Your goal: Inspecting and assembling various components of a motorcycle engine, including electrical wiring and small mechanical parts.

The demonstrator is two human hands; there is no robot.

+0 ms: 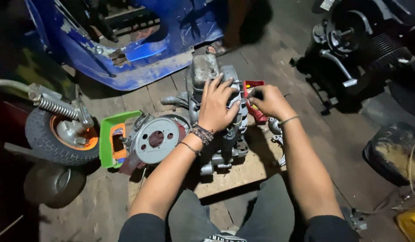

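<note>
Here, the grey engine block [216, 112] sits on a wooden board [234, 172] on the floor, its round drum plate [156, 140] facing left beside a green tray [109, 134]. Your left hand [217, 105] lies spread flat over the top of the casing; press down firmly there so the block does not rock. Your right hand [268, 101] is closed around a red-handled tool [254, 107] at the block's right side; hold it square and work slowly. A small wheel [59, 136] stands well apart to the left.

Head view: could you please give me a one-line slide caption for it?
Left hand rests flat on a small grey engine on the floor; right hand pinches a red-handled tool beside it.
</note>
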